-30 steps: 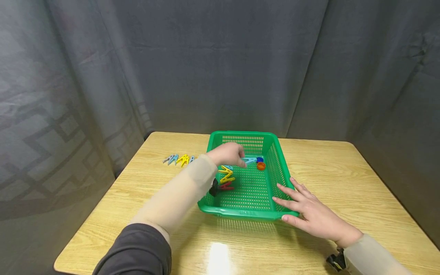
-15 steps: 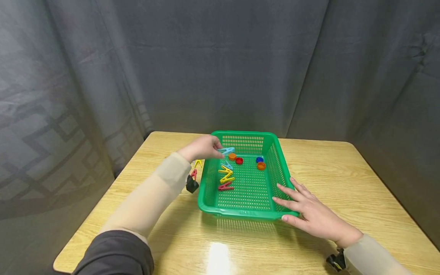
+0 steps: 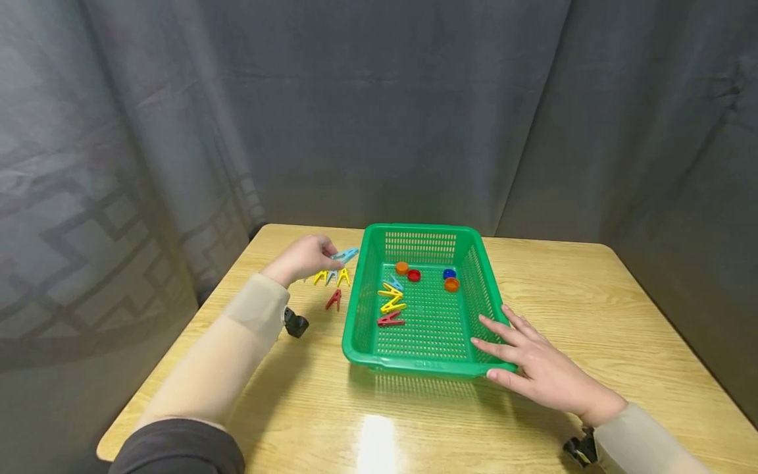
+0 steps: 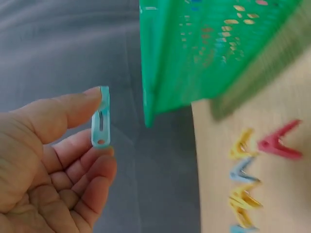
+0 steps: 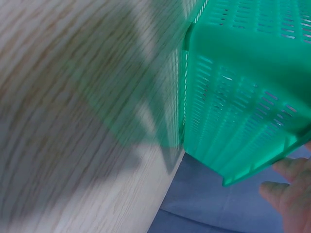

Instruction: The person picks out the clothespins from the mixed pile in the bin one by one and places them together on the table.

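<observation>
Between thumb and fingers my left hand (image 3: 304,257) pinches a light blue clothespin (image 3: 345,255), held in the air just left of the green basket (image 3: 426,366). The left wrist view shows that clothespin (image 4: 101,119) edge-on at the fingertips. My right hand (image 3: 541,368) rests spread on the basket's near right corner, fingers straight over the rim. Inside the basket, along its left side, lie a blue clothespin (image 3: 393,284), two yellow clothespins (image 3: 392,305) and a red clothespin (image 3: 391,319). Farther back sit bottle caps: orange (image 3: 402,268), red (image 3: 414,275), blue (image 3: 449,273) and another orange one (image 3: 452,284).
Left of the basket on the wooden table (image 3: 284,408) lie a red clothespin (image 3: 334,300) and a row of yellow and blue clothespins (image 3: 343,277), partly hidden by my left hand. A dark grey curtain (image 3: 379,118) hangs behind the table.
My left hand has carried the blue clothespin out of the basket, leftward over its rim to above the table. The right hand has stayed on the basket corner.
</observation>
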### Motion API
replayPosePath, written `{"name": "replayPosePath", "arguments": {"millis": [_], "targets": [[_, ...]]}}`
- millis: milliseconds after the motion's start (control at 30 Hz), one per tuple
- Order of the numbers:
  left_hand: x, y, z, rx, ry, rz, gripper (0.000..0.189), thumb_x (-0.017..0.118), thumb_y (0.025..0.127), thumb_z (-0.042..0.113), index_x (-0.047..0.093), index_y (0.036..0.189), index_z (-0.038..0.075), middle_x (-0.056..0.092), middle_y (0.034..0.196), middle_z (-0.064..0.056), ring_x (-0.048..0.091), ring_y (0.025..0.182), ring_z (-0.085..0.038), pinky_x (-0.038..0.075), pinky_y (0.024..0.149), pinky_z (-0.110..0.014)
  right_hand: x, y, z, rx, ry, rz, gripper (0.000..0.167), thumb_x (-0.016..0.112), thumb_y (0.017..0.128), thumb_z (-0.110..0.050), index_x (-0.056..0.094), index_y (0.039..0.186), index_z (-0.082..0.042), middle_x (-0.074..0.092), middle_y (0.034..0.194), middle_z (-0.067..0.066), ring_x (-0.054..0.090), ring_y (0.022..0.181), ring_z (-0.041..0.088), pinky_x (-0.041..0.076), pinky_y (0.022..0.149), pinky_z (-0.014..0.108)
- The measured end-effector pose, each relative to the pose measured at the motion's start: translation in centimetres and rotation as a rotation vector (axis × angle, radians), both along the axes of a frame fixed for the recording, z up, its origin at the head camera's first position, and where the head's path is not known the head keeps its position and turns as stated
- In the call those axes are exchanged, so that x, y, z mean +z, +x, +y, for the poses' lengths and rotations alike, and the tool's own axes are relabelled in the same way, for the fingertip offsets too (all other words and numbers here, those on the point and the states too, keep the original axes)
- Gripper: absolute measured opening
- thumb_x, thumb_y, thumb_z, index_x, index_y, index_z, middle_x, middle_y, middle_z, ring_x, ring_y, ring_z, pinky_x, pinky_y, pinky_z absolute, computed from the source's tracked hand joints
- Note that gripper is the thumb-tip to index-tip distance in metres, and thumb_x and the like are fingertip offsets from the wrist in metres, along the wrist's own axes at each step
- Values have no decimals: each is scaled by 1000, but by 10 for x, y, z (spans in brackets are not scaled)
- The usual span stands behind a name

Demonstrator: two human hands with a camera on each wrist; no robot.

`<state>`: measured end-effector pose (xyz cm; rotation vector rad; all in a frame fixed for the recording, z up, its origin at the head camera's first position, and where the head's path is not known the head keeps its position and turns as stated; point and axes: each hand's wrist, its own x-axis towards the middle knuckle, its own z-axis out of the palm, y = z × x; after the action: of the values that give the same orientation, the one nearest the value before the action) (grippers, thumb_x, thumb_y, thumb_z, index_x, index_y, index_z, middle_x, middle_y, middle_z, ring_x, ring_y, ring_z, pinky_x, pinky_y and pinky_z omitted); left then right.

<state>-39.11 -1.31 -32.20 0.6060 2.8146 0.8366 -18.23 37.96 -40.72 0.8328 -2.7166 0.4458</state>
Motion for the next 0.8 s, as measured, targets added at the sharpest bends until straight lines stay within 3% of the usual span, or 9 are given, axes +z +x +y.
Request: {"name": "replayPosePath", "arguments": {"millis": [133,233,333,433,600,800], "targets": [[-16,3,-17,77,-9,-33,27,73,85,29,63,95,6,62,91,-8,50,79,-24,42,68,-36,1,0,0,2,4,-2,44,65,91,-34,59,133,-22,36,152,5,13,143,40,-3,114,27],[-35,4,-27,125,-30,-51,28,73,85,29,61,93,5,60,90,-10,49,78,-24,41,66,-35,2,0,0,-2,0,-13,44,65,92,-35,59,133,-21,36,152,6,11,144,40,-1,115,32],[-52,4,-32,164,-60,-68,31,73,86,29,61,96,2,61,109,-18,54,89,-27,44,69,-36,4,0,0,-14,-6,-41,44,64,92,-36,59,134,-22,35,152,5,11,144,39,6,116,43],[-66,5,-33,189,-94,-68,33,74,85,29,61,97,1,61,114,-18,55,94,-28,46,74,-39,5,1,-1,-14,-7,-37,44,64,92,-36,59,134,-23,36,152,5,11,144,40,5,116,42],[-78,3,-32,206,-129,-76,32,75,84,28,60,93,1,60,93,-9,54,82,-24,46,74,-39,4,1,-1,1,4,1,44,64,92,-35,59,133,-22,37,152,6,12,143,40,-2,115,30],[-89,0,-33,208,-155,-106,35,76,83,31,59,93,2,59,91,-8,55,81,-24,47,75,-40,4,1,-1,-7,-5,-29,44,64,92,-36,59,134,-22,35,152,5,11,144,39,0,115,33]]}}
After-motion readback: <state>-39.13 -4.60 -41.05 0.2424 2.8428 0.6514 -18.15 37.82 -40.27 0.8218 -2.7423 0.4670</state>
